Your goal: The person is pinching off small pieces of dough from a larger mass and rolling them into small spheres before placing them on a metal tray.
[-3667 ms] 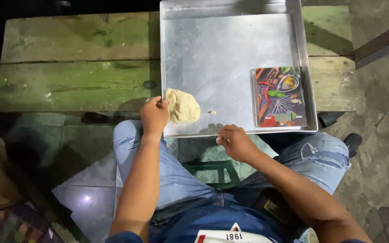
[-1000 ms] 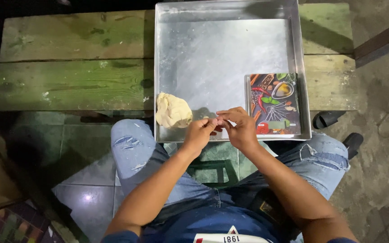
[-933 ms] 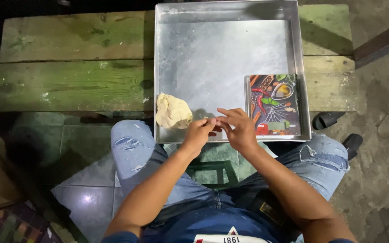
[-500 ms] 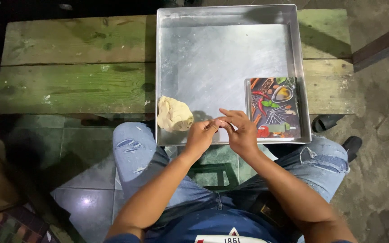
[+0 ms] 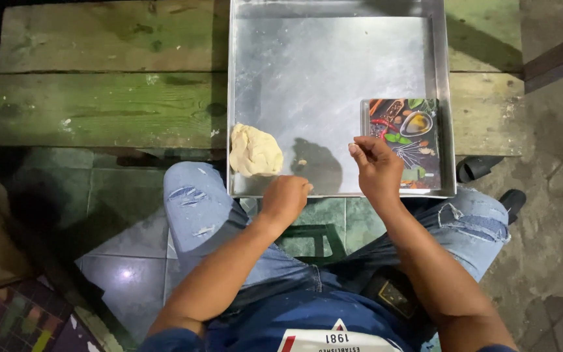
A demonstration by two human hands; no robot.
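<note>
Scene is dim overall, lit by one source above and slightly behind the viewer. The metal tray is the brightest surface, showing a soft grey sheen without hard glare. A dark hand shadow falls on the tray floor between the left hand and right hand. The tray's right wall casts a shadow across the wooden bench. The left edge and upper-left corner fall to near black. A glossy floor tile carries one small bright reflection. Focus is acceptable at centre; fine detail is soft and noisy
</note>
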